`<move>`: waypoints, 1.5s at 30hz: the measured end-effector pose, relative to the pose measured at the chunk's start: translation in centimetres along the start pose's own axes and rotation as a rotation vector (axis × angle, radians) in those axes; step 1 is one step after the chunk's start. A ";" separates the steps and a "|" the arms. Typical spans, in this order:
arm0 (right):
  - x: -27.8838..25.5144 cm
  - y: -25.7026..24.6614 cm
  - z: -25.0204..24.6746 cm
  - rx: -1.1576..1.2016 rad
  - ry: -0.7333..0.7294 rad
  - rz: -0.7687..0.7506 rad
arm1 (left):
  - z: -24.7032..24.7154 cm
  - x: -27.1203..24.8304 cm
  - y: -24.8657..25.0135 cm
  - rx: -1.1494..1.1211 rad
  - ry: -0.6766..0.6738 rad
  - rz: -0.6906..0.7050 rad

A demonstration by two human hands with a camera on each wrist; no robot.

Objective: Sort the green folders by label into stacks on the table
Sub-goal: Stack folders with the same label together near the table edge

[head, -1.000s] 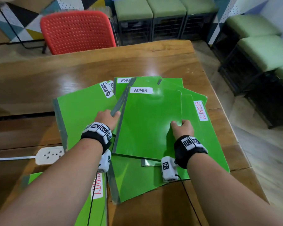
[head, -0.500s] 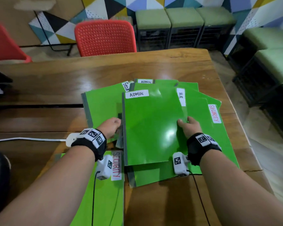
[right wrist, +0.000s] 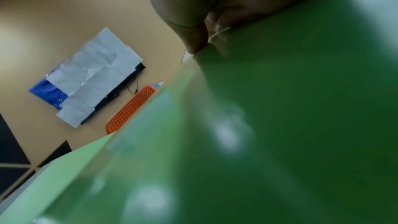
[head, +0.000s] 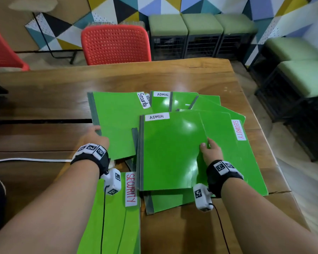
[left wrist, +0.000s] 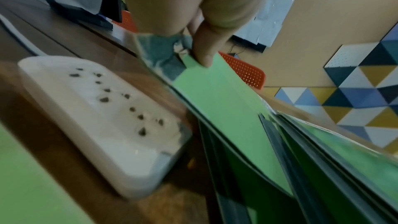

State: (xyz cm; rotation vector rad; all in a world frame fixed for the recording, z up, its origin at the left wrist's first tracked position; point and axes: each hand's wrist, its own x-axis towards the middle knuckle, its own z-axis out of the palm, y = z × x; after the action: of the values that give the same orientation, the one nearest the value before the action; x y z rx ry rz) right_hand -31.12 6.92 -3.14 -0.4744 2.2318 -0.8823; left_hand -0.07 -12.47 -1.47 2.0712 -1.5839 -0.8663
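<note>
We are working through a loose pile of green folders spread over the right half of the table [head: 117, 77]. Our left hand [head: 95, 137] is pinching the spine edge of the Security folder [head: 117, 121], thumb on top in the left wrist view, so it is closed on that folder. Our right hand [head: 210, 153] is gripping the right edge of the top ADMIN folder [head: 171, 153], thumb on the cover and fingers tucked out of sight beneath. These folders are looking thin, light and glossy, so we are judging them slippery against each other and apt to flex or fan open if lifted by a loose corner; taking them along the taped grey spine or pinching an edge near its middle seems safest. A second ADMIN folder [head: 161, 102] is lying at the far side of the pile, a SECURITY folder [head: 233, 143] is showing under the right side, and another SECURITY folder [head: 117, 217] is lying apart, near us on the left. A white power strip [left wrist: 96, 117] is sitting just beside the pile under our left wrist, with its cord [head: 26, 160] running off to the left, and we are judging it likely to snag a sliding folder. A red chair [head: 116, 44] is standing beyond the table.
</note>
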 end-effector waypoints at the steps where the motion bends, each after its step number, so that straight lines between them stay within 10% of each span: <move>1: 0.0 -0.3 -0.4 0.042 0.011 0.007 | -0.5 -0.4 0.2 -0.075 0.053 0.015; 10: -3.3 -4.0 -0.8 0.256 -0.035 -0.018 | -7.4 -3.2 -0.7 -0.333 0.500 0.033; 18: -7.7 -5.8 1.2 0.228 -0.154 -0.203 | -9.8 -7.8 -2.4 -0.457 0.511 0.072; 23: -8.9 -6.5 2.1 0.232 -0.199 -0.266 | -8.9 -9.6 -2.5 -0.486 0.333 0.062; 32: -5.9 -2.9 -1.8 0.232 -0.044 -0.134 | -1.3 -12.5 0.4 -0.426 -0.397 -0.060; 39: -1.5 0.7 -7.1 0.153 0.118 0.033 | 5.4 -12.5 2.3 0.232 -0.462 -0.025; 45: 1.6 3.3 -9.2 0.029 0.127 0.192 | 9.3 -10.0 1.5 0.289 -0.425 -0.053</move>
State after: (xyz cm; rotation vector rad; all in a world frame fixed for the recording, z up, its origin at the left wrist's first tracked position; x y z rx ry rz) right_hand -39.03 12.59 -1.20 -0.1905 2.3300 -0.8633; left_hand -9.15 -2.78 -5.03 2.2372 -1.9791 -1.2238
